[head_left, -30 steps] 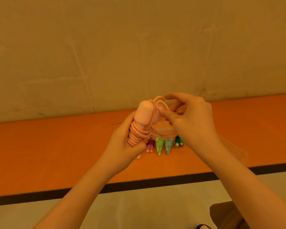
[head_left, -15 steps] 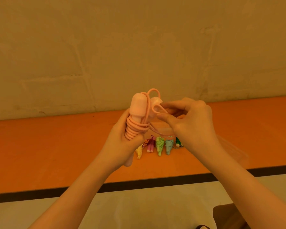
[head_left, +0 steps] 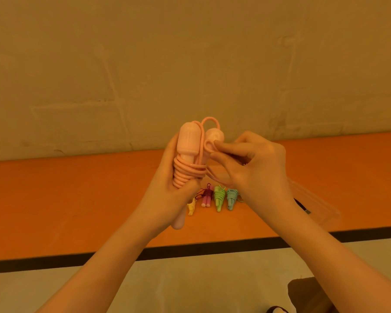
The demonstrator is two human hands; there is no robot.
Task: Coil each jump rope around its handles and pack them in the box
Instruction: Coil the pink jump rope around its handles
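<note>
My left hand (head_left: 167, 195) grips a pink jump rope (head_left: 187, 143) upright in front of me, its two handles side by side with the cord coiled tightly around them. My right hand (head_left: 253, 168) pinches a loop of the pink cord beside the right handle's top. A small loop of cord arcs above the handles. On the orange floor behind lie coiled ropes in a row: a yellow one (head_left: 191, 208), a dark pink one (head_left: 206, 198), a green one (head_left: 219, 197) and a light blue one (head_left: 231, 197). A clear plastic box (head_left: 314, 204) lies to the right, partly behind my right forearm.
An orange floor strip (head_left: 77, 199) runs along a beige wall (head_left: 190, 64). A black line (head_left: 212, 249) borders it toward me, with pale floor nearer. A dark object (head_left: 307, 294) sits at the bottom right.
Both hands have lifted the pink rope slightly and turned it more upright. My right hand has drawn the cord loop in against the right handle's top.
</note>
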